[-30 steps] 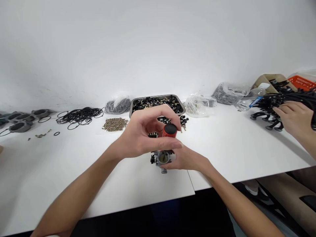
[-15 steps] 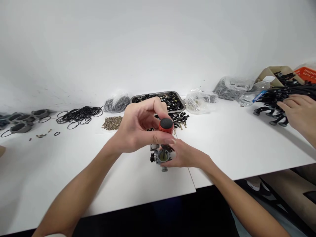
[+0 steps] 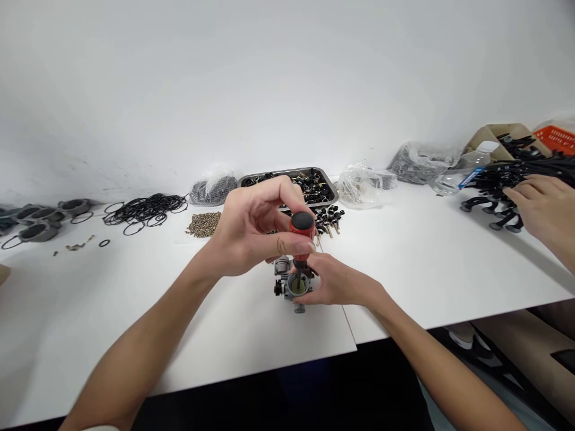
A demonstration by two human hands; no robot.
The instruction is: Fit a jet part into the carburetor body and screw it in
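Note:
My left hand (image 3: 251,230) is closed around the red handle of a screwdriver (image 3: 302,230) with a black end cap. The screwdriver stands nearly upright, its shaft reaching down into the round opening of a small grey metal carburetor (image 3: 284,267). Where exactly the tip rests inside the opening I cannot make out. My right hand (image 3: 335,280) grips the carburetor from the right, with thumb and fingers on either side of the body. The carburetor is on the white table, with part of it hidden by my fingers.
Behind my hands are a metal tray (image 3: 333,193) of black and brass parts, a pile of brass pieces (image 3: 203,224) and plastic bags (image 3: 362,185). Black rubber rings (image 3: 146,211) and grey cups (image 3: 38,230) lie left. A co-worker's hand (image 3: 545,206) touches black hoses (image 3: 498,185) by a bottle (image 3: 467,170).
My left thumb and fingers have shifted slightly on the screwdriver handle, uncovering more of its lower part. My right hand and the carburetor stay almost in place.

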